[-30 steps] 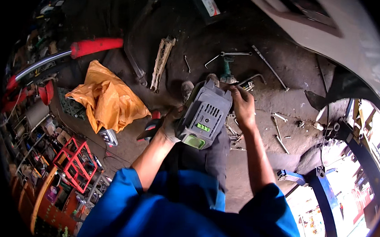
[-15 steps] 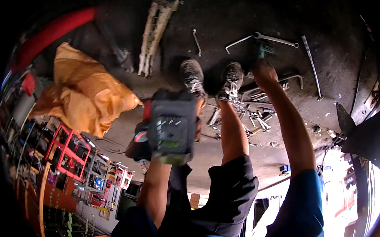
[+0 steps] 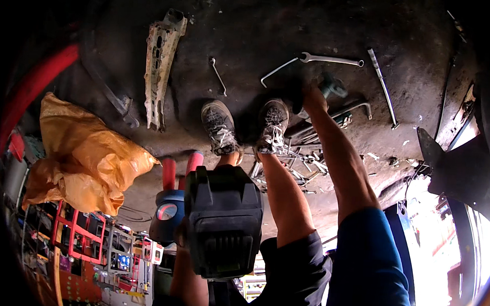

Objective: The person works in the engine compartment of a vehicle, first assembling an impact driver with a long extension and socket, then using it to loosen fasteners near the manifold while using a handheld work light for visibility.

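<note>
Person's own arms, legs and feet seen from above, one arm stretched forward, the other drawn close.

The right arm, in a blue sleeve, extends straight out, the right hand (image 3: 313, 96) low by the ground, its fingers hidden. The left forearm rises from the lower edge, the left hand (image 3: 182, 235) mostly hidden, grip unclear. Bare legs stretch ahead.
</note>
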`<control>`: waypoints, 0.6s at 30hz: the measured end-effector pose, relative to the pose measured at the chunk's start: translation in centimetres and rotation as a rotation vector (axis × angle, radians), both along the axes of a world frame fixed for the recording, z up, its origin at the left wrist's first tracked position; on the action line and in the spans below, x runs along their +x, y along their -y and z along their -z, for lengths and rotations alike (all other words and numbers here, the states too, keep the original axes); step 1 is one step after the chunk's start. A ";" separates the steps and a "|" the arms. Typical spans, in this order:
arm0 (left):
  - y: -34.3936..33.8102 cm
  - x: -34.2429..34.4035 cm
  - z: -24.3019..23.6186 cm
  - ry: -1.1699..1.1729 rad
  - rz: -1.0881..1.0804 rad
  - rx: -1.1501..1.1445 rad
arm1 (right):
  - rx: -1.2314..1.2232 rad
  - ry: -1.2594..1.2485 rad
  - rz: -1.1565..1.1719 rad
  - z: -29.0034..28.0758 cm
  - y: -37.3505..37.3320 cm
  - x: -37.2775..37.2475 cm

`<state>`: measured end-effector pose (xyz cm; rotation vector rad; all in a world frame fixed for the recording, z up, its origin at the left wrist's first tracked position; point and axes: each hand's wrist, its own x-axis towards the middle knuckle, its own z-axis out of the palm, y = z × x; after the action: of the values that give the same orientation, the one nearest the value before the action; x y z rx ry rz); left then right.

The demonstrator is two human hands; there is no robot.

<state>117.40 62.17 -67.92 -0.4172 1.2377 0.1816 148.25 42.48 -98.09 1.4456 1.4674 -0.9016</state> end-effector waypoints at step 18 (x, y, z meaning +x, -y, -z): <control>-4.6 13.3 -17.4 0.514 0.176 -0.050 | 1.002 -0.966 2.411 -54.5 0.8 -0.3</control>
<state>130.71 66.81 -50.51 -0.3666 0.7669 -0.1051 147.99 41.69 -43.55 3.7257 -0.6705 -2.4781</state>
